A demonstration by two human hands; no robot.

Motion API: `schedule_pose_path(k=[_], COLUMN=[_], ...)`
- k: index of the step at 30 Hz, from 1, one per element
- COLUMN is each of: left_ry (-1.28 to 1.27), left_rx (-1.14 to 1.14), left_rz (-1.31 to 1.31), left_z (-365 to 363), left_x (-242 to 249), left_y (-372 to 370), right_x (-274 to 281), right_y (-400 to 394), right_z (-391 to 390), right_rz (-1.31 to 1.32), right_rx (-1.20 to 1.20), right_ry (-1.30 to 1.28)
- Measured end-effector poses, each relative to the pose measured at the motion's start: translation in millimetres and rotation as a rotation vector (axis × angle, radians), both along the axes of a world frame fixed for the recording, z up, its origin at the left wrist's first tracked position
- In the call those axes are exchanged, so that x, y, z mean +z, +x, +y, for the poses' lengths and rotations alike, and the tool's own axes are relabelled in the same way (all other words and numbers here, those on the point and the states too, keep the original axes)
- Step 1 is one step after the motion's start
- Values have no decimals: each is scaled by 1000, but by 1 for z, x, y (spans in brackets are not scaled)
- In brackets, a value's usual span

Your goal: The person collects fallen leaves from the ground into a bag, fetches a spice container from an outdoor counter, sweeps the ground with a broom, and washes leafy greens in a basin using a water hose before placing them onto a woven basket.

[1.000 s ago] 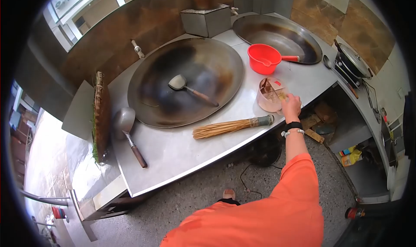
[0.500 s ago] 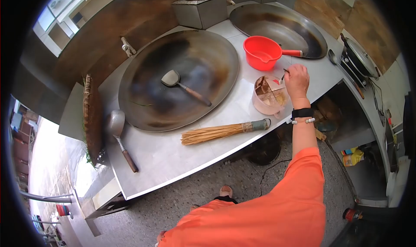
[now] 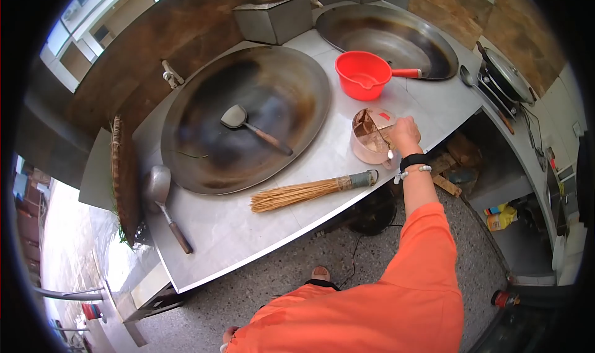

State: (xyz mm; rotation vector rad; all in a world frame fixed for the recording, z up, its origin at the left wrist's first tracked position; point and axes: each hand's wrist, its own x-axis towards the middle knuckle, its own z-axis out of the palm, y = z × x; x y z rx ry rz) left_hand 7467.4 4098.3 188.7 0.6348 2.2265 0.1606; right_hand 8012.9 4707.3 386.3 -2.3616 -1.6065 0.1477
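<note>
The right hand [image 3: 404, 135] has dropped back down from above the counter and is in at the rim of the pink seasoning box [image 3: 372, 137] again, fingers pinched together on what looks like a small spoon, though it is too slim to be sure. That divided box sits near the front edge of the steel counter [image 3: 248, 220], just below the red ladle pot [image 3: 362, 75] and right of the big wok [image 3: 245, 114], where a spatula [image 3: 251, 127] lies idle. A bamboo brush [image 3: 310, 190] lies just in front. Left hand [image 3: 228, 335] barely shows at the bottom, can't tell its state. Best done gently, I'd say: dip into one compartment only, lift level so nothing spills across the dividers
</note>
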Motion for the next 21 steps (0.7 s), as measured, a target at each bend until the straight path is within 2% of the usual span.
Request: schedule_pose_path(k=[2, 5, 7, 9, 11, 12, 14, 15, 16, 18, 20, 21], left_ry=[-19, -56, -80, -95, -94, -90, -80, -84, -130, -102, 8, 61], left_rx=[17, 47, 52, 56, 55, 58, 57, 53, 21, -163, -85, -37], left_rz=[-11, -21, -27, -25, -30, -30, -32, -26, 30, 95, 25, -27], left_z=[1, 0, 0, 4, 7, 9, 15, 31, 55, 63, 115, 131], left_x=[2, 2, 1, 0, 2, 4, 7, 23, 47, 37, 97, 105], left_y=[-1, -3, -6, -6, -8, -7, -7, 2, 16, 7, 43, 50], right_x=[-1, -14, -35, -39, -39, -33, -15, -10, -3, 14, 31, 36], right_y=[0, 15, 29, 24, 13, 7, -3, -7, -12, -25, -46, -57], right_z=[-7, -14, -14, -34, -54, -63, -82, -89, -94, -105, -125, -131], right_rz=[-14, 39, 550, 507, 184, 185, 314, 316, 310, 308, 350, 365], right_rx=[15, -142, -20, -2, 23, 25, 86, 88, 128, 184, 313, 344], right_ry=[100, 145, -115, -24, 343, 340, 549, 539, 595, 653, 678, 670])
